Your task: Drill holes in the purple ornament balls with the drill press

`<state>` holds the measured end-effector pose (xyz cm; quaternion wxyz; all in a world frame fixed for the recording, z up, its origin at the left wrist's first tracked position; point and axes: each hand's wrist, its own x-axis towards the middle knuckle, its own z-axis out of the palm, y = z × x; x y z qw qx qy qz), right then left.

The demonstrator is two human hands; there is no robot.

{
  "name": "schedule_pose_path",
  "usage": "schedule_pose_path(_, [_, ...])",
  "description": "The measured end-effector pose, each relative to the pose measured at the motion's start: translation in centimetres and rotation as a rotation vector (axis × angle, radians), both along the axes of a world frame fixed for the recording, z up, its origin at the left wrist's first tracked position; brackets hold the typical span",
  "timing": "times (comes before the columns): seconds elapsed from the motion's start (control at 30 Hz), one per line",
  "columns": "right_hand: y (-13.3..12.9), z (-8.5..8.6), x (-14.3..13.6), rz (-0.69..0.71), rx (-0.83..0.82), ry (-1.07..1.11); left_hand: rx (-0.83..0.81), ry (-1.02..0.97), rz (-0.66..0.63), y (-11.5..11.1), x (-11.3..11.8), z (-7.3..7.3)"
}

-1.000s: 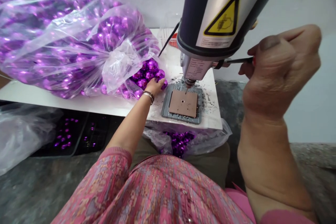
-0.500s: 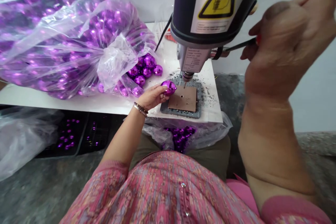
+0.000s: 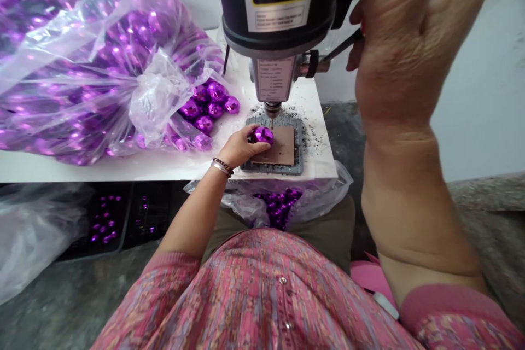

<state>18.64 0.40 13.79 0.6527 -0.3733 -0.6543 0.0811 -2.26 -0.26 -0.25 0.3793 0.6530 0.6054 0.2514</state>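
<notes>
Between the thumb and fingers of my left hand (image 3: 241, 146) is a shiny purple faceted ball (image 3: 263, 135). The ball is over the left part of a brown board (image 3: 283, 147), just in front of the thin drill bit (image 3: 272, 123); I cannot tell whether it touches the board. Beneath the board lies the grey base plate (image 3: 299, 161) of a drill press (image 3: 274, 27). Raised at the right, my right hand (image 3: 406, 33) is closed around the end of the press's feed lever (image 3: 343, 46), whose grip is mostly hidden by the fingers.
A large clear plastic bag (image 3: 82, 65) full of purple balls fills the table's left side. Several loose balls (image 3: 215, 101) lie at its mouth. Dark shavings surround the base plate. Below the table edge, an open plastic bag (image 3: 324, 197) holds more purple balls. Black crates (image 3: 106, 224) stand lower left.
My left hand has turned the ball and brought it over the board, close to the bit. My right hand stays on the lever. The view has shifted, so the press appears further left.
</notes>
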Motion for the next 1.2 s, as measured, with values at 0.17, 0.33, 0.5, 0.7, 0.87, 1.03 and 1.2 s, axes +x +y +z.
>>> schedule_pose_path(0.17, [-1.3,0.3,-0.1,0.011,-0.092,-0.002,0.060,0.189,-0.051,0.1,1.3,1.1])
schedule_pose_path(0.33, [-1.3,0.3,-0.1,-0.024,-0.084,-0.028,0.145,0.216,-0.140,1.0,2.1,0.7])
schedule_pose_path(0.5, [-2.1,-0.9,-0.2,-0.087,-0.063,-0.039,0.049,0.033,-0.164,1.1,2.0,-0.2])
schedule_pose_path(0.7, [-4.2,-3.8,0.3,-0.204,-0.034,-0.148,0.038,-0.031,-0.144,0.8,2.2,-0.5])
schedule_pose_path(0.87, [-4.6,-5.3,0.6,-0.242,0.047,-0.243,0.050,-0.036,-0.128,0.9,2.1,-0.9])
schedule_pose_path(1.03, [-4.4,-6.6,0.4,-0.309,0.190,-0.281,0.088,-0.029,-0.136,0.9,2.0,-1.5])
schedule_pose_path(1.2, [-4.1,-8.1,0.1,-0.340,0.233,-0.249,0.112,0.028,-0.138,0.8,1.9,-1.8])
